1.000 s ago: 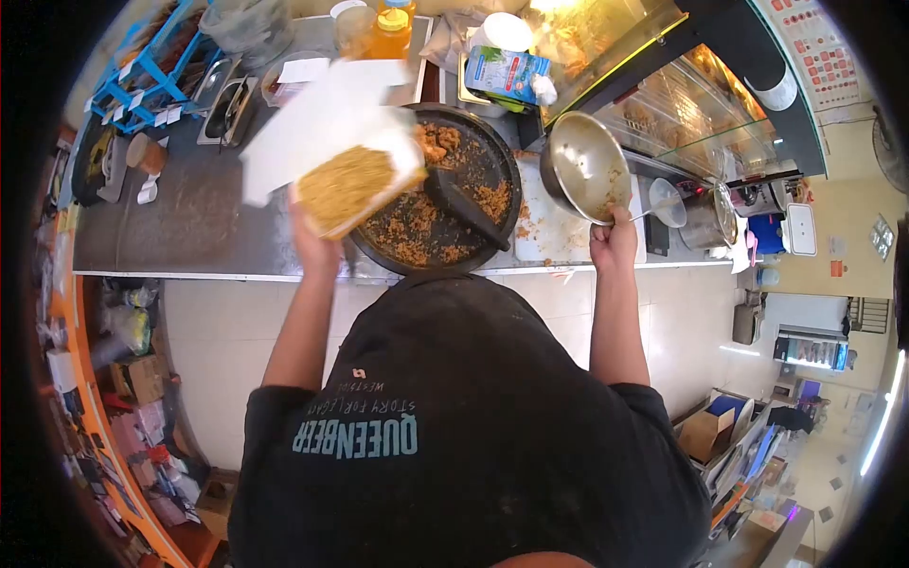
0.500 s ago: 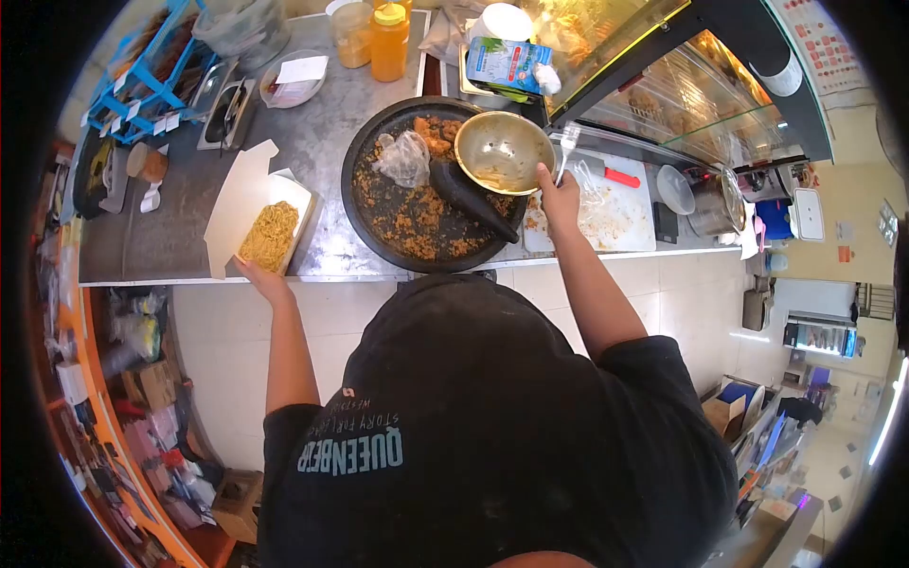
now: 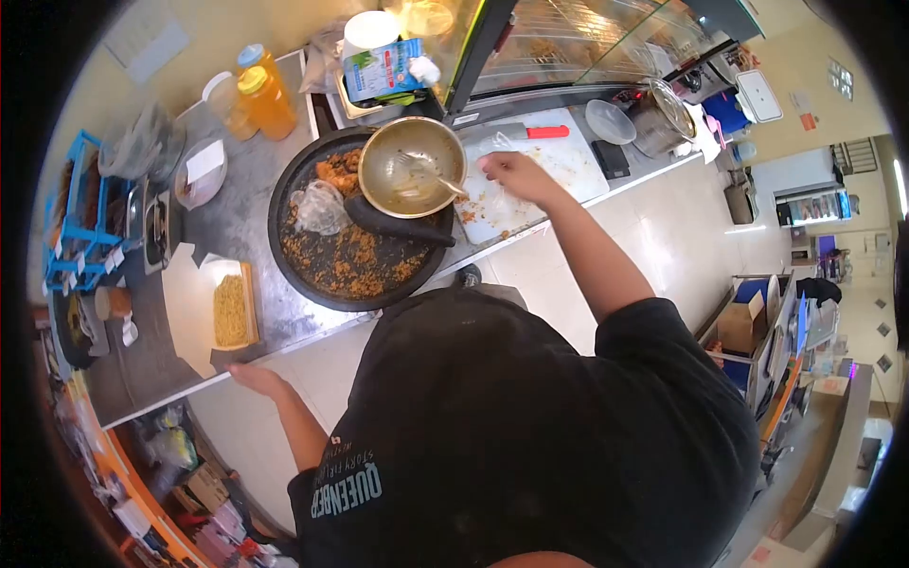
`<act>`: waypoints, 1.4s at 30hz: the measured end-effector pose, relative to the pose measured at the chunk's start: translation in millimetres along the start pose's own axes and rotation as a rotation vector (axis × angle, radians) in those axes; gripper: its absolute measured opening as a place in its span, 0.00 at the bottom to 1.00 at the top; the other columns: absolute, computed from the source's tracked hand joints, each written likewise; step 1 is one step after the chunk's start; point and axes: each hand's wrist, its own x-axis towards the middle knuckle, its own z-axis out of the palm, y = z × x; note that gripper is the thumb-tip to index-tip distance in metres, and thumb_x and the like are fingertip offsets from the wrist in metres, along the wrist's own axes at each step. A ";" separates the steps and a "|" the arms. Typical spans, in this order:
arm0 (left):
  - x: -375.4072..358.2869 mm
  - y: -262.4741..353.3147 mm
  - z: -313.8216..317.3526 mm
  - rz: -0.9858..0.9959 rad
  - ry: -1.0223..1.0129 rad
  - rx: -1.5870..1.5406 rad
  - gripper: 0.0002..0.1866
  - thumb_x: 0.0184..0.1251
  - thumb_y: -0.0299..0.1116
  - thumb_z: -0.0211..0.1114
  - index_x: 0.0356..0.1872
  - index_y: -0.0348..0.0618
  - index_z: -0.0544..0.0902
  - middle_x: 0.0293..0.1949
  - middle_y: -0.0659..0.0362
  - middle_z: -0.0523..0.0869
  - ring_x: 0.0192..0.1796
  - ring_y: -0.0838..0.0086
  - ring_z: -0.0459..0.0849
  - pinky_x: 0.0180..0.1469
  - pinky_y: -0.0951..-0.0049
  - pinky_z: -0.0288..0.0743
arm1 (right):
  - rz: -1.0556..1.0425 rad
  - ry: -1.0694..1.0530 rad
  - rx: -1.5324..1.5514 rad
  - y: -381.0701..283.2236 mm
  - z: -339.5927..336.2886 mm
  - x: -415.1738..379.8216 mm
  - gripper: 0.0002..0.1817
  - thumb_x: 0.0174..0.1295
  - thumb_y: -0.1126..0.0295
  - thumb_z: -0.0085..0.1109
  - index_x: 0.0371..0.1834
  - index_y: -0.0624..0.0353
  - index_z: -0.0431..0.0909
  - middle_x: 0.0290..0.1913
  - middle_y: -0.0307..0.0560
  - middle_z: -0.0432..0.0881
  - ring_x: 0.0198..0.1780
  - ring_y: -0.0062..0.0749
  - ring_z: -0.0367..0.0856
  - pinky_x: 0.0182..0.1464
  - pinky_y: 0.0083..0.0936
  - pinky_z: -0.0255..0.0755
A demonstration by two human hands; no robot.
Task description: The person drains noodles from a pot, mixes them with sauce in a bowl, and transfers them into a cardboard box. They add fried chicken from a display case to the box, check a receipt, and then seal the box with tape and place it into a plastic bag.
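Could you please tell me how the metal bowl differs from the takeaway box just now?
The metal bowl is round and shiny; the takeaway box is angular, with a pale, matte lid.
The bowl holds a fork and a few smears of residue, while the box is filled with noodles.
The bowl sits over the large dark dish; the box lies on the counter.
Both are open.

Red knife handle [image 3: 547,132], blk. shirt [image 3: 511,426]

Low in the centre of the frame, the black shirt [image 3: 540,445] reads "QUEENBE…" in pale blue, its ending unclear, near smaller "STORY FOR". Print on the upper-centre blue packet [image 3: 383,69] is too small to read.
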 end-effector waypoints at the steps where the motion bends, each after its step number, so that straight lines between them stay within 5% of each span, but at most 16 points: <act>1: -18.1 16.6 -10.7 0.037 0.012 0.040 0.33 0.86 0.49 0.37 0.71 0.25 0.66 0.73 0.37 0.67 0.76 0.47 0.63 0.80 0.54 0.54 | 0.156 0.053 0.213 11.8 -11.4 6.6 0.31 0.73 0.46 0.55 0.52 0.69 0.83 0.46 0.59 0.88 0.50 0.42 0.87 0.53 0.35 0.78; 5: -83.5 63.5 -35.2 0.133 -0.018 -0.004 0.30 0.87 0.47 0.37 0.70 0.29 0.68 0.69 0.40 0.72 0.74 0.51 0.67 0.77 0.55 0.59 | 0.100 0.237 -0.353 149.5 -25.9 70.6 0.37 0.59 0.43 0.68 0.61 0.64 0.80 0.54 0.61 0.85 0.55 0.51 0.85 0.57 0.41 0.79; 9: -123.5 111.9 -15.1 0.279 -0.177 0.015 0.28 0.86 0.46 0.37 0.69 0.33 0.70 0.68 0.44 0.74 0.71 0.56 0.72 0.70 0.57 0.64 | 0.135 0.179 -0.726 187.1 -7.5 126.1 0.45 0.52 0.38 0.71 0.70 0.52 0.74 0.64 0.63 0.79 0.61 0.59 0.80 0.63 0.50 0.74; 10: -138.7 149.3 -8.2 0.318 -0.220 -0.018 0.28 0.86 0.46 0.37 0.68 0.33 0.71 0.67 0.45 0.74 0.69 0.58 0.73 0.68 0.58 0.65 | 0.138 0.117 -0.723 181.8 -7.4 128.9 0.41 0.52 0.40 0.72 0.66 0.52 0.77 0.61 0.58 0.82 0.60 0.58 0.81 0.63 0.51 0.75; 12: -162.9 207.7 11.6 0.422 -0.318 -0.086 0.27 0.86 0.47 0.38 0.67 0.34 0.71 0.66 0.46 0.75 0.67 0.60 0.74 0.66 0.59 0.67 | -0.099 0.112 -0.496 206.5 0.4 144.1 0.24 0.55 0.49 0.73 0.44 0.57 0.83 0.49 0.58 0.87 0.52 0.54 0.85 0.54 0.49 0.79; 15: -213.4 287.1 62.8 0.575 -0.458 -0.256 0.29 0.84 0.51 0.40 0.66 0.35 0.72 0.61 0.49 0.78 0.62 0.63 0.77 0.62 0.62 0.69 | -0.052 -0.131 0.138 151.7 -57.5 98.9 0.12 0.61 0.61 0.65 0.38 0.59 0.83 0.38 0.51 0.86 0.42 0.40 0.85 0.45 0.38 0.78; 18: -279.7 342.3 121.1 0.633 -0.519 -0.405 0.30 0.83 0.52 0.41 0.65 0.34 0.72 0.58 0.49 0.79 0.58 0.63 0.78 0.60 0.63 0.70 | -0.104 -0.058 0.874 163.5 -140.7 62.6 0.13 0.66 0.62 0.60 0.35 0.63 0.82 0.34 0.49 0.85 0.37 0.31 0.83 0.42 0.31 0.76; 21: -350.1 379.7 158.8 0.684 -0.620 -0.376 0.29 0.83 0.52 0.42 0.64 0.33 0.72 0.55 0.49 0.79 0.54 0.64 0.78 0.57 0.64 0.71 | -0.053 0.287 0.985 214.6 -286.0 56.3 0.14 0.71 0.67 0.48 0.38 0.63 0.82 0.38 0.50 0.85 0.42 0.36 0.84 0.48 0.34 0.77; 24: -400.2 400.5 173.9 0.720 -0.776 -0.292 0.28 0.81 0.50 0.46 0.60 0.33 0.74 0.53 0.48 0.79 0.53 0.62 0.78 0.57 0.64 0.71 | -0.294 1.045 1.237 243.8 -436.3 54.3 0.10 0.75 0.66 0.49 0.49 0.60 0.77 0.40 0.46 0.83 0.41 0.35 0.84 0.48 0.32 0.80; 25: -413.2 407.1 175.3 0.738 -0.821 -0.244 0.27 0.81 0.50 0.47 0.59 0.32 0.75 0.53 0.48 0.79 0.53 0.62 0.78 0.57 0.64 0.71 | -0.160 1.191 1.030 282.9 -494.7 69.9 0.10 0.73 0.69 0.50 0.50 0.59 0.77 0.43 0.44 0.82 0.41 0.32 0.84 0.46 0.32 0.81; 26: -426.4 411.7 177.9 0.754 -0.862 -0.199 0.26 0.80 0.49 0.47 0.58 0.32 0.75 0.52 0.47 0.79 0.53 0.62 0.79 0.57 0.64 0.71 | -0.294 1.130 1.189 281.0 -536.0 70.6 0.12 0.75 0.66 0.52 0.52 0.61 0.78 0.43 0.48 0.82 0.43 0.32 0.83 0.45 0.35 0.81; 30: -456.2 382.4 175.5 0.577 -0.914 -0.080 0.18 0.81 0.36 0.46 0.55 0.33 0.77 0.51 0.49 0.80 0.52 0.63 0.78 0.56 0.65 0.72 | -0.547 0.907 1.164 271.6 -608.1 117.0 0.13 0.69 0.72 0.52 0.55 0.58 0.77 0.48 0.43 0.81 0.47 0.30 0.81 0.44 0.33 0.80; 32: -466.5 361.0 171.2 0.483 -0.953 0.044 0.16 0.81 0.32 0.45 0.55 0.33 0.77 0.46 0.51 0.82 0.50 0.65 0.80 0.56 0.64 0.72 | -0.386 0.790 1.121 296.6 -616.9 160.9 0.16 0.71 0.69 0.49 0.60 0.53 0.74 0.48 0.38 0.78 0.48 0.26 0.80 0.40 0.26 0.76; 33: -465.2 340.3 167.4 0.425 -0.983 0.116 0.16 0.82 0.33 0.45 0.55 0.33 0.77 0.45 0.51 0.82 0.50 0.65 0.80 0.56 0.64 0.72 | -0.374 0.821 1.190 300.7 -613.4 176.3 0.16 0.72 0.65 0.50 0.61 0.51 0.74 0.51 0.39 0.78 0.51 0.27 0.78 0.46 0.32 0.76; 38: -442.8 49.3 101.1 -0.392 -0.863 0.049 0.20 0.84 0.41 0.50 0.60 0.33 0.76 0.49 0.47 0.85 0.51 0.65 0.83 0.55 0.65 0.76 | -0.374 0.690 1.240 323.5 -610.3 185.9 0.14 0.71 0.65 0.49 0.57 0.49 0.75 0.51 0.38 0.79 0.49 0.26 0.77 0.51 0.35 0.78; 42: -469.9 100.7 96.7 -0.369 -0.987 0.295 0.21 0.84 0.42 0.50 0.61 0.34 0.75 0.51 0.47 0.84 0.51 0.65 0.83 0.55 0.65 0.76 | -0.294 0.574 1.112 311.2 -609.9 172.3 0.15 0.73 0.70 0.47 0.59 0.55 0.77 0.51 0.39 0.80 0.42 0.29 0.80 0.47 0.30 0.79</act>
